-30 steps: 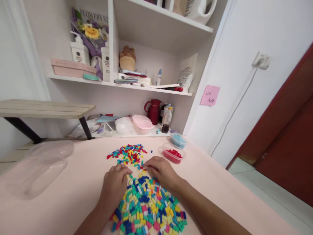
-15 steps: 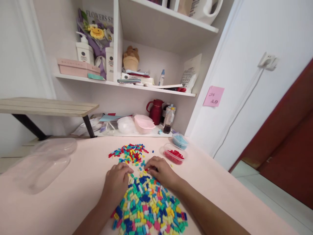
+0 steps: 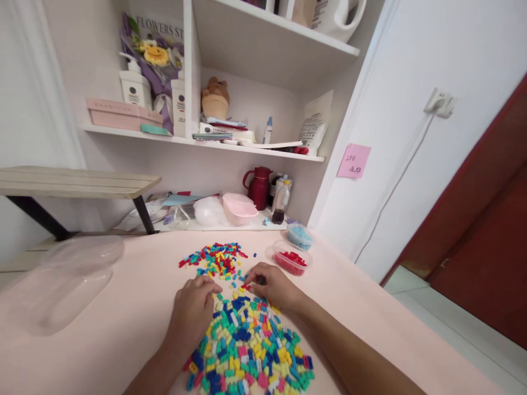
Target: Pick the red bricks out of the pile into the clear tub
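Small coloured toy bricks cover the table in a large near pile (image 3: 251, 340) and a smaller far pile (image 3: 222, 258). My left hand (image 3: 195, 304) rests at the upper left edge of the near pile, its fingers loosely bent and nothing visible in them. Across the gap between the piles, my right hand (image 3: 274, 285) curves over the tabletop with thumb and forefinger apart. A few red bricks (image 3: 246, 286) lie right at its fingertips. The underside of the right palm is hidden.
A clear tub of red bricks (image 3: 291, 260) stands beyond my right hand, with a tub of light blue pieces (image 3: 300, 236) behind it. Clear plastic containers (image 3: 69, 291) lie at left. A pink bowl (image 3: 240, 208) and red jug (image 3: 258, 186) stand under the shelf.
My right hand has opened its thumb and forefinger a little, uncovering red bricks at the tips. My left hand stays in place. The view swung slightly left and back.
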A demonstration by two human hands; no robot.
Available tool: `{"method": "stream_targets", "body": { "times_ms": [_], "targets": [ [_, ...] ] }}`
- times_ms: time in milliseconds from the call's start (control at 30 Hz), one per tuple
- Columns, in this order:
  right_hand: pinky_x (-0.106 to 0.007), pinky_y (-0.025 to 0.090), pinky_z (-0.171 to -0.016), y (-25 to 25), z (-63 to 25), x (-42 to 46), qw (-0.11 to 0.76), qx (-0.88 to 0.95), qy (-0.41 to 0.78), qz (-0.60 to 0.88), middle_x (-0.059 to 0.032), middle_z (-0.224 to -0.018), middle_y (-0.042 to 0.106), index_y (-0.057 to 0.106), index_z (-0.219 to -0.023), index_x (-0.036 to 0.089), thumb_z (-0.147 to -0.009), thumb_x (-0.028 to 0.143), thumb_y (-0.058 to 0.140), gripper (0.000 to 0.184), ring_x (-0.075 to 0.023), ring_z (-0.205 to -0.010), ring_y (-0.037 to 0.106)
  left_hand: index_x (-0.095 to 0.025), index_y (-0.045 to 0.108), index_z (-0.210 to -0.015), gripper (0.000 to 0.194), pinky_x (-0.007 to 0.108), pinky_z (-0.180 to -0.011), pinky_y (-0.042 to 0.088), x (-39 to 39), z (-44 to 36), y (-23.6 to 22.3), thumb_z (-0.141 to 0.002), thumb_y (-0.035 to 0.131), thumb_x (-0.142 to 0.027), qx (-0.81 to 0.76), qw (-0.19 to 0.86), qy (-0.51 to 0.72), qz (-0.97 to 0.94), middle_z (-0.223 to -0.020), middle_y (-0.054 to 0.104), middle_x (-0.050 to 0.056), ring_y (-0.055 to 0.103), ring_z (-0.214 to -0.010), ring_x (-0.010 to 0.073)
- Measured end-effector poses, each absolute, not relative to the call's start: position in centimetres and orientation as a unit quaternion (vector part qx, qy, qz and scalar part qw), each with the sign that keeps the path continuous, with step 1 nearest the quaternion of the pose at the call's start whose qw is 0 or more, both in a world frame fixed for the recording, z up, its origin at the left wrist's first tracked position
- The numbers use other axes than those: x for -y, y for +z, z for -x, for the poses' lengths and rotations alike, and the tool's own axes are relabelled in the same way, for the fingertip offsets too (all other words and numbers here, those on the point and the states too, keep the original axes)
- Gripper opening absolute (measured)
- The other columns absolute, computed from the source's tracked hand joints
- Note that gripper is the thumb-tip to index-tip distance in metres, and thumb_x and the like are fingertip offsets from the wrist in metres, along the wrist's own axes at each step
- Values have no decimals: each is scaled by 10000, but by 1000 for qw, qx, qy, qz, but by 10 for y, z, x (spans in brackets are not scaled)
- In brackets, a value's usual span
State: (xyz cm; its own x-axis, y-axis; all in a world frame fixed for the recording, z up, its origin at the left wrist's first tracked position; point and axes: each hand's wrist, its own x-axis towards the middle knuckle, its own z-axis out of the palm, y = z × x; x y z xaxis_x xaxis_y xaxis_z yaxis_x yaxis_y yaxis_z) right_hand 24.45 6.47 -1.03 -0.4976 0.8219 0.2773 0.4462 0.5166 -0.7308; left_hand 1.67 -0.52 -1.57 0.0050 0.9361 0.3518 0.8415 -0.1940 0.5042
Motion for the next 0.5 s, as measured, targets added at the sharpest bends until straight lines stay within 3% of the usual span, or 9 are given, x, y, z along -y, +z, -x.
{"method": "stream_targets", "body": {
  "times_ms": [233,500],
  "targets": [
    [-264,494,-777,-11,-242,-65,332,816,278,383,-30,-911,691,735,-771,206,-724,77,669,152,-161,-826,638,-267,749,-869,405,379,-898,450,4,-16,-16,-835,383,-96,-630,66,313,-708,-1041,697,19,613,-991,205],
    [-264,490,-706,-7,-238,-63,354,772,327,415,-21,-850,713,715,-784,197,-784,175,631,88,-168,-778,636,-268,750,-879,405,397,-900,456,4,-15,-14,-843,378,-115,-628,70,300,-715,-1033,702,17,617,-993,216]
  ]
}}
